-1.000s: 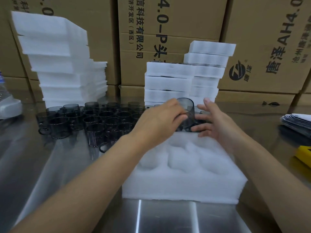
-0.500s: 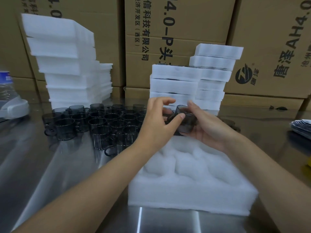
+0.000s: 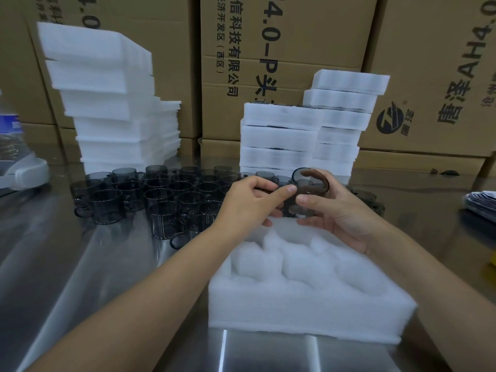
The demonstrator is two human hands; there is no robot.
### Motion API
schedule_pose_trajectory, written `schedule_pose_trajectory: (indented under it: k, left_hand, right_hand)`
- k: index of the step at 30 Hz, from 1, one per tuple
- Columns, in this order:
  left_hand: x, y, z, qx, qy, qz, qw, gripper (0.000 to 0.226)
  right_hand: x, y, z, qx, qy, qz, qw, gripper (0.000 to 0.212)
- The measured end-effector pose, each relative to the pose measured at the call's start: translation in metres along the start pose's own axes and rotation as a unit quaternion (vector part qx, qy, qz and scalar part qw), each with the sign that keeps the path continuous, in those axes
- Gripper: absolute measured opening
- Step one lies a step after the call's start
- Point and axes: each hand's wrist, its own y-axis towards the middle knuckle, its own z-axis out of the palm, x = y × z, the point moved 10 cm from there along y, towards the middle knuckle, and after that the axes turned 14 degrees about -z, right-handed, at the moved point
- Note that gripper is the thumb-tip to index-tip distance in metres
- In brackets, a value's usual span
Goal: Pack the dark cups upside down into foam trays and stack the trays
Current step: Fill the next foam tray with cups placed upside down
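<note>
Now left grip (image 3: 249, 201), right grip (image 3: 335, 213) both clasp tilted dark cup (image 3: 311, 183) above foam tray (image 3: 308, 312).

Dim, soft light — glare streaks the steel table (image 3: 80, 264), edges warped.

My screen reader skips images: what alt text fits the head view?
The left hand and right hand hold a tilted dark cup over a white foam tray on a metal table. To the left stand loose cups; foam stacks and cardboard boxes rise behind.

packing warehouse | stacked printed cartons (image 3: 281, 63) | foam tray stacks (image 3: 107, 103) | steel bench (image 3: 80, 264)
</note>
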Motion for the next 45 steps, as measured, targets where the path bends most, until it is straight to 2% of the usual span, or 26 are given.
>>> schedule_pose_trajectory:
  k: [4, 8, 14, 18, 31, 34, 40, 42, 45]
  left_hand:
    - [0.002, 0.001, 0.001, 0.015, -0.019, -0.010, 1.000, 0.033]
    - [0.004, 0.002, 0.000, 0.024, -0.054, -0.020, 0.998, 0.028]
    - [0.006, 0.004, 0.000, 0.033, -0.058, -0.019, 0.998, 0.008]
    - [0.006, 0.004, 0.001, 0.035, -0.052, -0.017, 0.998, 0.006]
    - [0.002, 0.002, 0.007, 0.069, 0.016, 0.031, 0.997, 0.011]
    - [0.002, 0.002, 0.010, 0.077, 0.029, 0.034, 0.996, 0.010]
    - [0.001, 0.000, 0.007, 0.063, -0.019, 0.010, 0.998, 0.003]
    - [0.001, 0.000, 0.004, 0.056, -0.046, -0.002, 0.997, 0.003]
    - [0.003, 0.001, 0.000, 0.044, -0.071, -0.014, 0.996, 0.009]
  right_hand:
    - [0.000, 0.001, -0.001, 0.007, -0.019, -0.009, 1.000, 0.068]
    - [-0.003, 0.002, 0.000, 0.003, 0.020, -0.004, 1.000, 0.073]
    - [-0.004, 0.001, 0.002, -0.006, 0.049, -0.007, 0.999, 0.076]
    - [-0.002, 0.001, 0.003, -0.007, 0.044, -0.013, 0.999, 0.068]
    - [0.001, -0.003, 0.001, -0.029, -0.035, -0.006, 0.999, 0.072]
    - [0.002, -0.003, -0.001, -0.041, -0.028, -0.006, 0.999, 0.066]
    - [0.004, -0.002, -0.008, -0.073, -0.019, -0.009, 0.997, 0.026]
    - [0.005, -0.003, -0.006, -0.065, -0.022, -0.005, 0.998, 0.025]
    - [0.008, -0.003, -0.003, -0.057, -0.017, -0.006, 0.998, 0.035]
